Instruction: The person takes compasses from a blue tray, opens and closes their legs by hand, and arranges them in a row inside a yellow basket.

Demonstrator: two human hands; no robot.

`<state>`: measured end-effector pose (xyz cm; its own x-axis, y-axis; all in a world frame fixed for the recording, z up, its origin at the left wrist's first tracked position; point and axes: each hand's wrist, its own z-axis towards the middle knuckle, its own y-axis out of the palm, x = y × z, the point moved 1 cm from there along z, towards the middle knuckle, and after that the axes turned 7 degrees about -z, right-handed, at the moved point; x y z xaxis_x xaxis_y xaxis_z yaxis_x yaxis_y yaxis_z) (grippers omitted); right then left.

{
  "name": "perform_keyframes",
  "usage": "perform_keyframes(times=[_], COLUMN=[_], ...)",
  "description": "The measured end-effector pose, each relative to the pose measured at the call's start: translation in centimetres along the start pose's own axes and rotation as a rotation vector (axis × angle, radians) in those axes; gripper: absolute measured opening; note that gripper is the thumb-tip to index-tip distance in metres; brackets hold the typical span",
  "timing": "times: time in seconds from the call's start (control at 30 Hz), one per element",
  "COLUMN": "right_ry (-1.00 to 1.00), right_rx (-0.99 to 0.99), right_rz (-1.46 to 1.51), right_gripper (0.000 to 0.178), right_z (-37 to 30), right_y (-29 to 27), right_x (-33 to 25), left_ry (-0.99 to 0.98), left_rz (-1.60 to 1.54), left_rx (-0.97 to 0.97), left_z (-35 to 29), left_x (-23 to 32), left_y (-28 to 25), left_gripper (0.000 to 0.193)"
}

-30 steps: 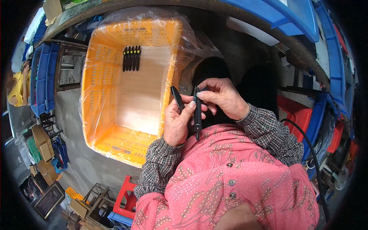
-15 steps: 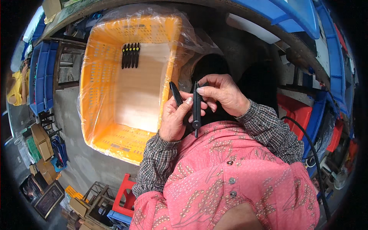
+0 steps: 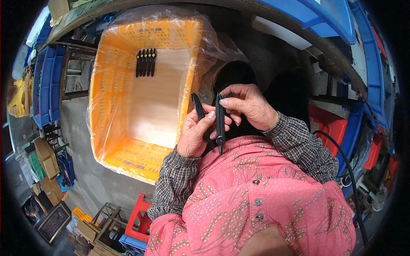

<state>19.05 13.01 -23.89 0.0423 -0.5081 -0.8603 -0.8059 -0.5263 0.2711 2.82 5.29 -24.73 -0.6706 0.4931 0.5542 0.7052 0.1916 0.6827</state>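
In front of my body, a slim black drawing compass (image 3: pixel 220 123) points its round hinge and short knob toward me, legs away. My left hand (image 3: pixel 194 134) is closed around it, thumb pressed on its side. A second slim black piece (image 3: pixel 197 106) sticks up from the same hand; its lower part is hidden by the fingers. My right hand (image 3: pixel 252 106) pinches the compass's far end between thumb and fingers, where a dark tip shows. Several similar black pieces with yellow dots (image 3: pixel 146 64) lie in a row inside the yellow crate (image 3: pixel 109 85).
The crate, lined with clear plastic (image 3: pixel 218 47) and a pale board (image 3: pixel 153 111), stands left of my knees. Blue bins (image 3: pixel 329 19) sit at the upper right. A red stool (image 3: pixel 139 217) is at lower left, and a black cable (image 3: pixel 341 153) hangs at right.
Both hands keep their hold and have shifted only slightly. The compass and the second black piece have moved a touch to the right.
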Motion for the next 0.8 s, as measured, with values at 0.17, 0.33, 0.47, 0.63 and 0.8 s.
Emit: perform_keyframes(times=[0.17, 0.33, 0.47, 0.63, 0.8], right_ry=[0.0, -0.022, -0.027, -0.017, -0.022], right_rx=[-0.002, -0.013, -0.011, -0.005, -0.007], right_rz=[-0.019, -0.014, -0.005, -0.013, -0.017], right_gripper=[0.02, 0.02, 0.019, 0.02, 0.02], right_z=[-0.05, -0.06, -0.04, 0.04, 0.05], right_y=[0.02, -0.03, -0.05, -0.04, -0.08], right_x=[-0.11, 0.02, 0.1, 0.09, 0.06], left_ry=[-0.006, 0.006, 0.009, 0.013, 0.014], left_rz=[-0.03, -0.035, -0.014, -0.024, -0.032], left_rx=[-0.014, -0.014, -0.003, -0.012, -0.023], left_z=[-0.06, -0.03, -0.06, 0.05, 0.01], left_x=[-0.02, -0.22, -0.12, -0.13, -0.16], left_y=[-0.08, -0.06, 0.04, 0.02, -0.14], left_gripper=[0.018, 0.017, 0.017, 0.016, 0.017])
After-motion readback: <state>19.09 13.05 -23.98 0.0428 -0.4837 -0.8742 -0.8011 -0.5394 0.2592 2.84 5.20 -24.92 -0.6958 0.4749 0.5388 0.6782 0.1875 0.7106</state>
